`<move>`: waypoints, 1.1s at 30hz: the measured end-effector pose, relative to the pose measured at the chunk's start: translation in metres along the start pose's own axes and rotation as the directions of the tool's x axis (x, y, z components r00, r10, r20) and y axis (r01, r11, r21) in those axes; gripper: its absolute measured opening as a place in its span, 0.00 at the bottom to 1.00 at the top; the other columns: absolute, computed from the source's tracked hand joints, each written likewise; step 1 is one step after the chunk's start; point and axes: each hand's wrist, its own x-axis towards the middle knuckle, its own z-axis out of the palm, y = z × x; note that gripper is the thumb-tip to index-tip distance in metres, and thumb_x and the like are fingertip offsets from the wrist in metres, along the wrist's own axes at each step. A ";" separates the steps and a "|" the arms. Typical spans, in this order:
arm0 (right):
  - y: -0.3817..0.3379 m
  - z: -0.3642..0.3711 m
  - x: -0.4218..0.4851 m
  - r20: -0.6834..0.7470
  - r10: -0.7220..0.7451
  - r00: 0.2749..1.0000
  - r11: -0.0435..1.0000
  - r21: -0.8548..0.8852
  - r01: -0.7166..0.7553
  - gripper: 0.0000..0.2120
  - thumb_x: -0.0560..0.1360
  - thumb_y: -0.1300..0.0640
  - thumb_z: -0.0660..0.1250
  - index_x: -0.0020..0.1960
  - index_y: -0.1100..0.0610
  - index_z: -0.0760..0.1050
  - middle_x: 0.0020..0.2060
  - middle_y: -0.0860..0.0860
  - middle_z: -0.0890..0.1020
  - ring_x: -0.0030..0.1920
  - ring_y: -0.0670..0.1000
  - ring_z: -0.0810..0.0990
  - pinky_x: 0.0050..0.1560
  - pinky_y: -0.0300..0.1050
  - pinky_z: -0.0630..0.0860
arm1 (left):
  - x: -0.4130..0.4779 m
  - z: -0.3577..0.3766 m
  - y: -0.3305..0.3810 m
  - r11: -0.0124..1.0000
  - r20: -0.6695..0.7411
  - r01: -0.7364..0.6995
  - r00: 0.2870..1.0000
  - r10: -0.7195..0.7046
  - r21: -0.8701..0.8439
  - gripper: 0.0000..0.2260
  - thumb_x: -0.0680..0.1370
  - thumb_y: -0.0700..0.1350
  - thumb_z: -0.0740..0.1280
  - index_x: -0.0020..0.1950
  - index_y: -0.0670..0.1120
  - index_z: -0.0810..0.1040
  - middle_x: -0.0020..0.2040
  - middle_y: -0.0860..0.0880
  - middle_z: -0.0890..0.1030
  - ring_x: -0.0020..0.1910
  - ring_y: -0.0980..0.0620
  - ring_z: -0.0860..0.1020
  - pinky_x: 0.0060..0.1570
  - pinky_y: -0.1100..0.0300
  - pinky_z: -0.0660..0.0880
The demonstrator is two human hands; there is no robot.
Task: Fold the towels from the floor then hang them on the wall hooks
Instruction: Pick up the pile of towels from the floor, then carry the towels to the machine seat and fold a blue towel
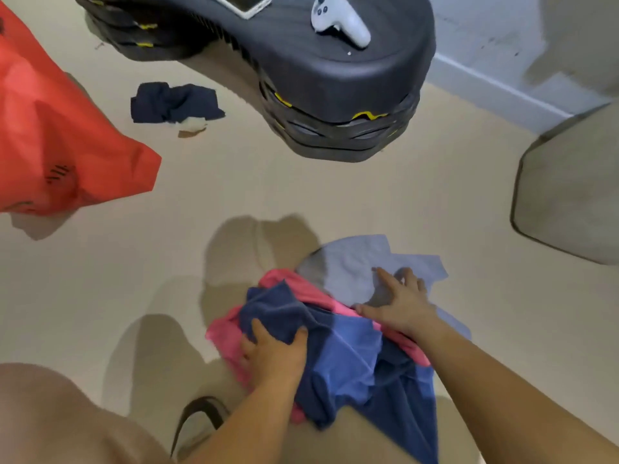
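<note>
Fabric of the navy towel (pixel 284 309) is bunched in the left hand (pixel 274 353) at six o'clock, over the pink towel (pixel 284 279). The pale blue towel (pixel 351 266), at one o'clock, is pressed by the flat right hand (pixel 398 306). One towel should be pulled free and spread before folding.

The left hand (pixel 273 354) grips the blue towel (pixel 345 360); the right hand (pixel 398 304) touches the pale towel (pixel 351 262).

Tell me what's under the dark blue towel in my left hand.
A pink towel lies under the dark blue towel, showing along its left and upper edges. Whatever else lies beneath is covered.
</note>
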 end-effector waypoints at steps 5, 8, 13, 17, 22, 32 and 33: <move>0.002 0.016 0.019 0.056 0.038 0.998 0.986 0.160 -0.047 0.65 0.53 0.22 0.75 0.82 0.41 0.51 0.76 0.55 0.62 0.77 0.62 0.64 0.73 0.59 0.69 | 0.020 0.019 -0.009 0.958 0.142 0.161 0.981 -0.129 -0.236 0.55 0.57 0.70 0.77 0.79 0.54 0.59 0.73 0.46 0.72 0.69 0.41 0.74 0.62 0.54 0.70; -0.009 0.028 0.018 0.095 -0.028 0.995 0.920 0.392 -0.012 0.60 0.56 0.31 0.82 0.79 0.51 0.59 0.70 0.49 0.75 0.66 0.54 0.78 0.63 0.49 0.77 | 0.015 0.031 0.001 0.917 0.176 0.089 0.984 -0.021 -0.389 0.42 0.62 0.63 0.80 0.72 0.53 0.69 0.64 0.50 0.79 0.61 0.47 0.80 0.61 0.50 0.78; -0.021 0.032 -0.005 0.355 -0.034 0.934 0.674 0.698 -0.241 0.39 0.63 0.36 0.80 0.68 0.55 0.78 0.57 0.53 0.87 0.56 0.54 0.87 0.64 0.53 0.80 | 0.002 0.031 0.033 0.803 0.370 0.104 0.916 0.152 -0.587 0.24 0.72 0.50 0.79 0.65 0.50 0.75 0.56 0.49 0.84 0.55 0.48 0.83 0.56 0.56 0.81; -0.024 -0.001 -0.024 0.405 -0.123 0.906 0.590 0.764 -0.261 0.30 0.68 0.34 0.77 0.63 0.50 0.80 0.53 0.53 0.88 0.56 0.56 0.87 0.65 0.56 0.79 | -0.014 0.020 0.057 0.745 0.555 0.266 0.816 0.164 -0.612 0.47 0.55 0.66 0.84 0.69 0.50 0.76 0.55 0.41 0.86 0.51 0.49 0.86 0.52 0.51 0.82; -0.039 -0.089 -0.083 0.166 -0.140 0.976 0.497 0.864 -0.075 0.26 0.72 0.39 0.76 0.64 0.51 0.80 0.52 0.52 0.89 0.54 0.54 0.87 0.64 0.55 0.80 | -0.086 -0.056 0.126 0.828 0.559 0.030 0.752 0.350 -0.560 0.22 0.76 0.57 0.73 0.58 0.41 0.76 0.24 0.53 0.78 0.24 0.53 0.78 0.26 0.62 0.73; -0.087 -0.331 -0.413 -0.051 -0.096 0.994 0.368 0.926 0.083 0.35 0.62 0.34 0.81 0.65 0.45 0.78 0.62 0.50 0.84 0.58 0.49 0.86 0.62 0.53 0.79 | -0.376 -0.334 0.252 0.702 0.494 -0.285 0.542 0.680 -0.653 0.14 0.81 0.51 0.69 0.66 0.52 0.76 0.58 0.50 0.86 0.56 0.48 0.85 0.53 0.53 0.84; -0.090 -0.347 -0.453 -0.092 -0.042 0.995 0.390 0.915 0.101 0.33 0.61 0.33 0.82 0.61 0.43 0.79 0.63 0.49 0.81 0.59 0.47 0.84 0.61 0.52 0.80 | -0.411 -0.362 0.254 0.713 0.500 -0.318 0.538 0.678 -0.625 0.12 0.81 0.51 0.69 0.64 0.52 0.78 0.56 0.50 0.87 0.56 0.48 0.85 0.55 0.52 0.83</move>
